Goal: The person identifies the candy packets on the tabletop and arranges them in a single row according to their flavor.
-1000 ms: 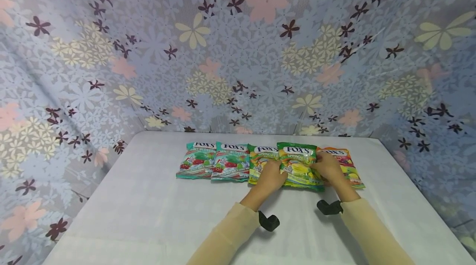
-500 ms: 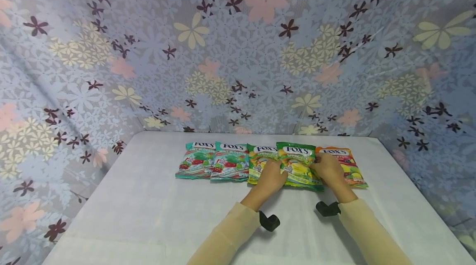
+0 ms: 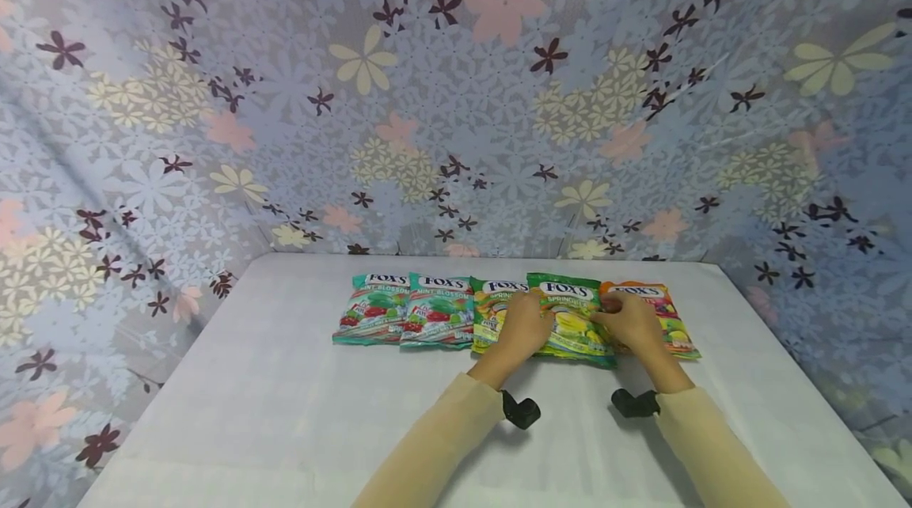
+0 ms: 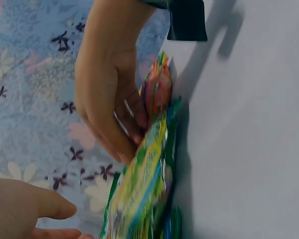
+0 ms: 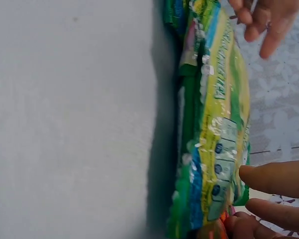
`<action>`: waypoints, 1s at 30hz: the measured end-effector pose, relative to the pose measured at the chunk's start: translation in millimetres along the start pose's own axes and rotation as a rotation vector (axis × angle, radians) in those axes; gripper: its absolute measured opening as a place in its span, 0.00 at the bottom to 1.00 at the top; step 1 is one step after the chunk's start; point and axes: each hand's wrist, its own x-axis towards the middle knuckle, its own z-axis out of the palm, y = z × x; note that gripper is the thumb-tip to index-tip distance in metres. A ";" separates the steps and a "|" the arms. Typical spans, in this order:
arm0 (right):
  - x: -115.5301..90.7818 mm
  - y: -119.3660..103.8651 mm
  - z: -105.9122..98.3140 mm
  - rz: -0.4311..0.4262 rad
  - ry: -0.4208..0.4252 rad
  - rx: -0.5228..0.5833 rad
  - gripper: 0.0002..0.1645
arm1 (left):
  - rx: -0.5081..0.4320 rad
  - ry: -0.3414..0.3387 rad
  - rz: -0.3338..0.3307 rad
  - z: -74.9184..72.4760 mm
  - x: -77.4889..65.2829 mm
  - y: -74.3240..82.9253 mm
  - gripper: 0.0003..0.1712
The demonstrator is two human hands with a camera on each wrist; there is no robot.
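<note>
In the head view, a green Fox's Spring Tea candy bag lies between my two hands. My left hand is over the bag's left side and a second, partly covered Spring Tea bag. Both wrist views show the left fingers loose and apart from the bag. My right hand is at the bag's right edge, its loosely bent fingers touching there, beside an orange Fox's bag. Part of the orange bag is hidden by that hand.
Two teal Mint Blossom candy bags continue the row to the left. The row lies on a white table in front of a flowered cloth backdrop. Black wrist mounts stick out from my cuffs.
My left hand has lifted slightly off the bags and moved up, its fingers loosening. The orange bag shifted a little at its right side. The other bags keep their places in the row.
</note>
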 end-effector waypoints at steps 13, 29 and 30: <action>-6.4 10.6 -19.2 -0.004 0.126 0.032 0.26 | -0.194 -0.176 -0.074 47.6 10.9 40.6 0.15; -2.6 47.0 -41.9 0.362 0.091 0.097 0.35 | -0.573 -0.138 -0.465 64.7 7.5 62.6 0.18; -1.9 48.9 -42.3 0.368 0.068 0.103 0.36 | -0.588 -0.138 -0.472 64.4 7.5 63.2 0.17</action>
